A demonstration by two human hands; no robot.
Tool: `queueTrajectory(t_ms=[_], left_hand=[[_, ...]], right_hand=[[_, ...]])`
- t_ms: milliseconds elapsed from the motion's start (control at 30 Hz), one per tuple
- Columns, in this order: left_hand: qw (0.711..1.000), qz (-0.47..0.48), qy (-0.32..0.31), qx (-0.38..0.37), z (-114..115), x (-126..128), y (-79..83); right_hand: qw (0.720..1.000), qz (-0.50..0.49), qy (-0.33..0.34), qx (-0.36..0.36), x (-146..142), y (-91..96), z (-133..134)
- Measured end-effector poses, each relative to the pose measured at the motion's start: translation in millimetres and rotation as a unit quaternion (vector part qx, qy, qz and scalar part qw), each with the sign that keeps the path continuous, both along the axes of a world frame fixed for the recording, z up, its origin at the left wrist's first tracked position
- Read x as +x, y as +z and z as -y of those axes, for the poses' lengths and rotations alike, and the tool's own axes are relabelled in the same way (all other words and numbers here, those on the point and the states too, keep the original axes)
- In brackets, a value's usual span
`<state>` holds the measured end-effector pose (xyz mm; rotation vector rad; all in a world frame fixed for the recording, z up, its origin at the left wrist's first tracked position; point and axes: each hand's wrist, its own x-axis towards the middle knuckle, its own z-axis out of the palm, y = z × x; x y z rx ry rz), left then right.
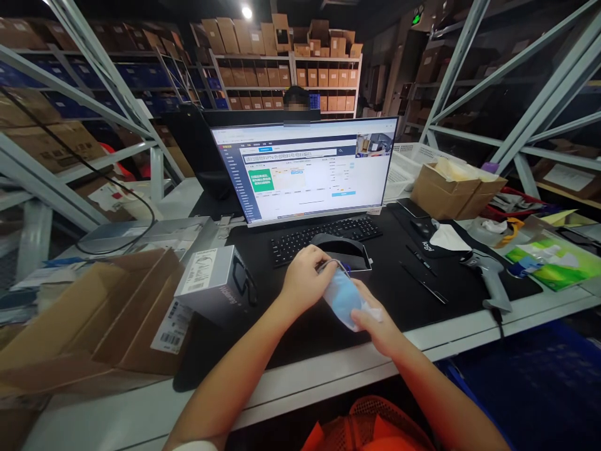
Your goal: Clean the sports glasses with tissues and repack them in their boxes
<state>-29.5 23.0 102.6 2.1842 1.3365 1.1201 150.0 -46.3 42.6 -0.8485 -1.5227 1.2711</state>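
Observation:
My left hand (305,275) is closed around the upper end of a flat, light blue object (345,297) with a dark edge at its top; I cannot make out its kind. At the lower end, my right hand (378,322) pinches the same object, thumb on top. Something thin and white, like film or tissue (373,312), shows beside the right thumb. Just beyond my hands lies a black curved object (345,249), in front of the keyboard (323,238). To the left stands a grey box (216,282) with a label and a picture of dark glasses.
An open cardboard box (126,319) takes up the left side. Behind the keyboard stands a monitor (310,175). On the right lie a barcode scanner (491,279), pens (425,282), a mouse (419,227) and a green package (554,260). A person (297,100) is beyond the monitor.

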Motion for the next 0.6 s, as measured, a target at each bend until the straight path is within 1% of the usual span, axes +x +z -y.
queueTrajectory(t_ms=[67,167,267,333,400,500,567,600], left_hand=[[0.998,-0.050,0.010,0.023,-2.6,-4.8,1.3],[0.990,-0.137,-0.003,0.045,-6.7,-11.5,2.4],[0.975,-0.217,-0.018,0.040,-9.6,-16.7,3.1],[0.969,-0.243,-0.034,0.024,-9.8,-18.8,4.2],[0.971,-0.234,-0.053,0.015,-7.7,-19.6,6.4],[0.980,-0.179,-0.087,0.007,-0.5,-18.6,11.7],[0.983,-0.149,-0.103,0.025,5.6,-16.7,14.5],[0.983,-0.142,-0.103,0.048,8.5,-15.2,14.8]], right_hand=[[1.000,-0.022,-0.012,-0.015,4.0,4.4,2.2],[0.998,-0.051,-0.034,-0.029,9.3,5.7,3.3],[0.995,-0.082,-0.043,-0.039,13.2,2.1,1.5],[0.993,-0.093,-0.053,-0.042,15.3,-0.7,-0.5],[0.992,-0.095,-0.070,-0.049,17.6,-2.9,-2.7],[0.989,-0.085,-0.096,-0.075,22.3,-4.9,-6.0],[0.987,-0.070,-0.116,-0.091,25.9,-5.2,-7.7],[0.985,-0.062,-0.131,-0.099,27.5,-5.1,-8.1]])
